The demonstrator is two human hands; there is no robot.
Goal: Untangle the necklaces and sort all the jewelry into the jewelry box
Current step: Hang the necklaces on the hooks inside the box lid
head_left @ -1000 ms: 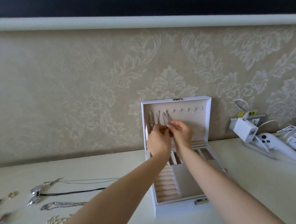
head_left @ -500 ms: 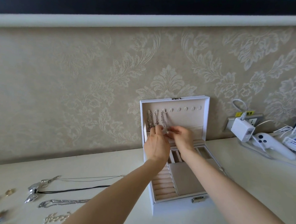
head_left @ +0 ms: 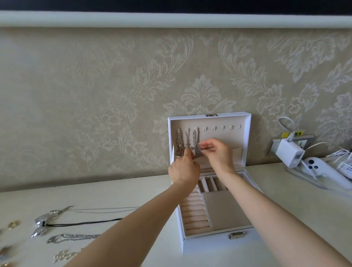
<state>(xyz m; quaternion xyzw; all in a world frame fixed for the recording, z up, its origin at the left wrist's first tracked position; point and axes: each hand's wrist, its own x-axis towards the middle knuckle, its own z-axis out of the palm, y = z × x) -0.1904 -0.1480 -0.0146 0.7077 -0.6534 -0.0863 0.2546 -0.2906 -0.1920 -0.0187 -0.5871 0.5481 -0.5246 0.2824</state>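
My right hand (head_left: 219, 154) is up inside the raised lid of the jewelry box (head_left: 246, 141), thumb and forefinger pinched together on the third necklace (head_left: 196, 137), which hangs from the third hook in from the lid's left edge. My left hand (head_left: 184, 170) sits just below and to the left of it, also within the lid, fingers curled with their tips at the lower ends of the hanging chains (its back faces the camera, so I cannot tell whether it really pinches anything). The first necklace (head_left: 178, 141) and second necklace (head_left: 187, 139) hang side by side on the hooks nearer the lid's left edge. The box stands open on the table (head_left: 127, 192), its lid upright against the patterned wall. To the left of the box lie a thin wire necklace (head_left: 97, 211), a silver bow pendant (head_left: 40, 226) on a black cord, a silver chain (head_left: 73, 238) and a gold ring (head_left: 13, 224), with blurred pieces beyond. To the right of the box a white charger (head_left: 289, 151) sits in a wall socket, and a white controller (head_left: 322, 171) rests nearby.
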